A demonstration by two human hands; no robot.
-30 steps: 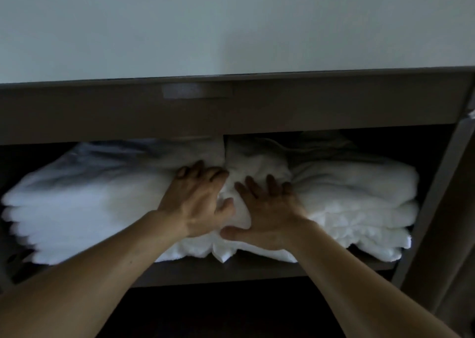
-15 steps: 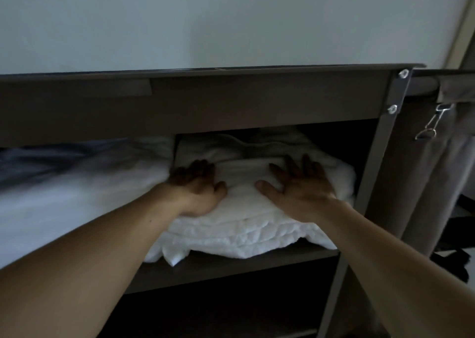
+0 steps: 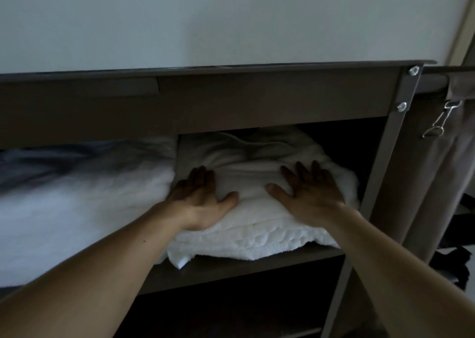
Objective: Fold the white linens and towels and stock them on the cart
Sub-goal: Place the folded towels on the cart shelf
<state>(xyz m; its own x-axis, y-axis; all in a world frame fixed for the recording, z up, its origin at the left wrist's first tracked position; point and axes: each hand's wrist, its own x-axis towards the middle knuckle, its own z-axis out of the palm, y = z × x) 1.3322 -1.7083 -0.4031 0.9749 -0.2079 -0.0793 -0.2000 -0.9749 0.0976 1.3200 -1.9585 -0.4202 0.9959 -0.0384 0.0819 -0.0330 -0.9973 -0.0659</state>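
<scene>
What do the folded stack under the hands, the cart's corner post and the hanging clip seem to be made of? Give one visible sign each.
Folded stack: white terry-like cloth, likely cotton; nubby looped pile.
Corner post: probably painted metal; matt brown, flat, bolted.
Clip: bare metal wire, likely steel; shiny.

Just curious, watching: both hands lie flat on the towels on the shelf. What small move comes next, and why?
Probably nudge the towels a little deeper: left hand and right hand lie flat on top, and the stack's front corner sits near the shelf edge.
</scene>
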